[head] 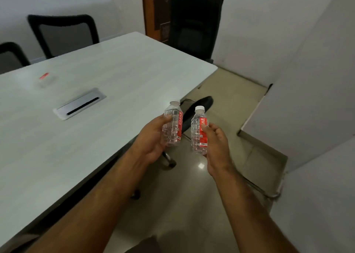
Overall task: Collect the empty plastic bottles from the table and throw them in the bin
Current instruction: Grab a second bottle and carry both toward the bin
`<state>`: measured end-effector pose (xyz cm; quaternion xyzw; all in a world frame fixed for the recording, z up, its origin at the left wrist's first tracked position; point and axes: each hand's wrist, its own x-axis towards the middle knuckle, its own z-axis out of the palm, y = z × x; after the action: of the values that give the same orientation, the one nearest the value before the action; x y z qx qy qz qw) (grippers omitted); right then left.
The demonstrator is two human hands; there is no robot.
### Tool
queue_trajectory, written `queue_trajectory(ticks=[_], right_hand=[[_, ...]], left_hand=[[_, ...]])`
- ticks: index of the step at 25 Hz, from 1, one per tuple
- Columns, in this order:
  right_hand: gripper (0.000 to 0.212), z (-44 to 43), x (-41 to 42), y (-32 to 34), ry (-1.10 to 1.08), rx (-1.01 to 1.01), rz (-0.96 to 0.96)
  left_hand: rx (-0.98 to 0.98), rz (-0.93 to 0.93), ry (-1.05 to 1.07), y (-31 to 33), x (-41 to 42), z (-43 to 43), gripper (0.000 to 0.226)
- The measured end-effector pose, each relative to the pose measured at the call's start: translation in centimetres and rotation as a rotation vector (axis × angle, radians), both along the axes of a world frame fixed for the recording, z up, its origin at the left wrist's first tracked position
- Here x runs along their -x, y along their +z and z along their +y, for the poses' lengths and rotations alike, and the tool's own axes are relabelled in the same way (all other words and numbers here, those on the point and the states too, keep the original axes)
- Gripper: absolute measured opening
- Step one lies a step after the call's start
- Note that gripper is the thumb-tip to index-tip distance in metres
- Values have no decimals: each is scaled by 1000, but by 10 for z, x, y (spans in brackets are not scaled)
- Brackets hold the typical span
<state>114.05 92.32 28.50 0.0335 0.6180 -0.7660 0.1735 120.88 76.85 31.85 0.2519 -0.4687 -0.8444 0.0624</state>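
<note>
Hands (153,137) (217,147) around ribbed clear bottles (172,127) (198,135)

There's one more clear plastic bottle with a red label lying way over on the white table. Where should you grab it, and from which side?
The lying clear plastic bottle with the red label rests on its side on the white table. Probably best: come from above and pinch across its round middle. Both hands are full, so free one first. It is blurry; I cannot tell which end has the cap.

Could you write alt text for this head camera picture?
A person's left hand and right hand each hold a small capped bottle, left bottle and right bottle, beside a white table where another bottle lies.
</note>
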Motion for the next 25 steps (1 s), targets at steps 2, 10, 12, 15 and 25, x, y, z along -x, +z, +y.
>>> queue_trajectory(ticks=[2,10,12,15,25], right_hand=[[33,13,50,-6,-54,-8,-15],[37,32,296,-13,-245,-89,-44],[39,36,359,-8,-266,-111,-47],[39,48,457,-10,-300,-132,-50],[32,59,802,-59,-253,-168,-38]], left_hand=[[14,-29,-58,-1,58,17,22],[170,-83,-220,-27,334,33,35],[168,-117,-235,-31,407,28,38],[178,-140,-274,-38,516,28,37],[-196,-60,-326,-87,849,58,28]])
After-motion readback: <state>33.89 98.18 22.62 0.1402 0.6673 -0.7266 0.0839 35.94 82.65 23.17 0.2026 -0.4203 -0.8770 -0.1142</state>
